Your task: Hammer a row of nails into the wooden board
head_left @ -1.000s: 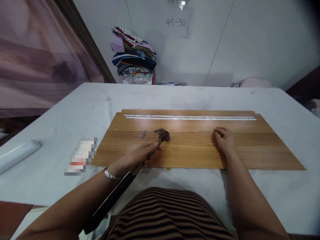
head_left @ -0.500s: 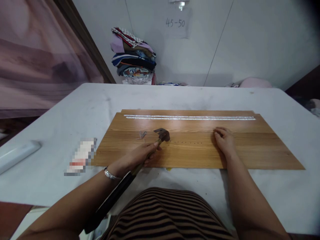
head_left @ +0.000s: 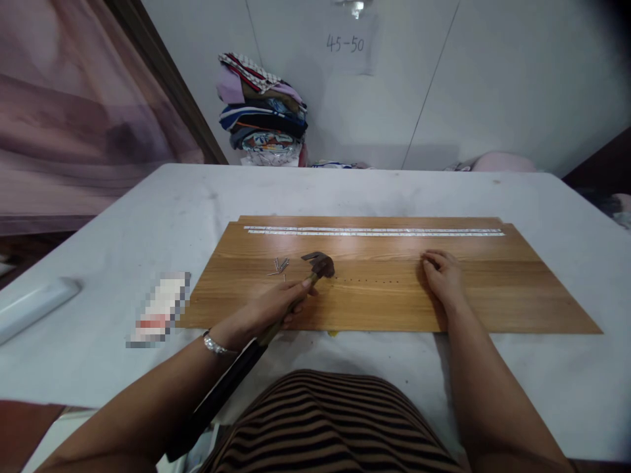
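My left hand is wrapped round the handle of a claw hammer, gripping it partway up towards the head. The dark lower handle runs back under my forearm. The hammer's head is at the left end of a row of small dark nail heads on a wooden board. To the right of that row, my right hand rests on the board with its fingers curled in. Anything inside those fingers is hidden. Several loose nails lie on the board left of the hammer head.
Two pale measuring strips run along the board's far side. A blurred-out flat object lies left of the board on the white table. Further left is a white roll. Folded fabrics are stacked by the wall.
The hammer and both hands hold nearly the same places. The view has shifted only very slightly.
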A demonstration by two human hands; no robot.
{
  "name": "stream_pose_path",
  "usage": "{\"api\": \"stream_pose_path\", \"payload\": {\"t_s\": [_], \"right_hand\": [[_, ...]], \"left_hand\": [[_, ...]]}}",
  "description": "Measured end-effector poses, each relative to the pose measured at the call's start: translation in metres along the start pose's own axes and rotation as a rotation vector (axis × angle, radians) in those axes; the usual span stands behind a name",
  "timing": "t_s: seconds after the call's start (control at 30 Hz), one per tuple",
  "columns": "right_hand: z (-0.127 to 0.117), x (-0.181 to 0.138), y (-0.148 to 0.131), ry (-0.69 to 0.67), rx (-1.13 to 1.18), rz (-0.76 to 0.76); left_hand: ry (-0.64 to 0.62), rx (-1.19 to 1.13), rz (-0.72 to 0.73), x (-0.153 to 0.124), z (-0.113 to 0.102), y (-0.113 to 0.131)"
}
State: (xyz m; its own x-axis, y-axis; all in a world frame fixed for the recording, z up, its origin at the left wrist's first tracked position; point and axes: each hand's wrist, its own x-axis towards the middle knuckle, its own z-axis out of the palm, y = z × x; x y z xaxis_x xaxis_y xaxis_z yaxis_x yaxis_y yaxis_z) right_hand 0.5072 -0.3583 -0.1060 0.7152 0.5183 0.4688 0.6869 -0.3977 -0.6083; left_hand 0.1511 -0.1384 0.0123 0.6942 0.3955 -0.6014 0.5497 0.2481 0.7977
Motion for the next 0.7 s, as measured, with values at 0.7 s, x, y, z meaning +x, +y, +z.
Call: {"api": "stream_pose_path", "payload": {"t_s": [0.7], "right_hand": [[-0.0015,0.0008,-0.0031,-0.008,-0.006,0.005]], "left_hand": [[-0.017,0.011,0.006,0.0009,0.0006,-0.0027]]}}
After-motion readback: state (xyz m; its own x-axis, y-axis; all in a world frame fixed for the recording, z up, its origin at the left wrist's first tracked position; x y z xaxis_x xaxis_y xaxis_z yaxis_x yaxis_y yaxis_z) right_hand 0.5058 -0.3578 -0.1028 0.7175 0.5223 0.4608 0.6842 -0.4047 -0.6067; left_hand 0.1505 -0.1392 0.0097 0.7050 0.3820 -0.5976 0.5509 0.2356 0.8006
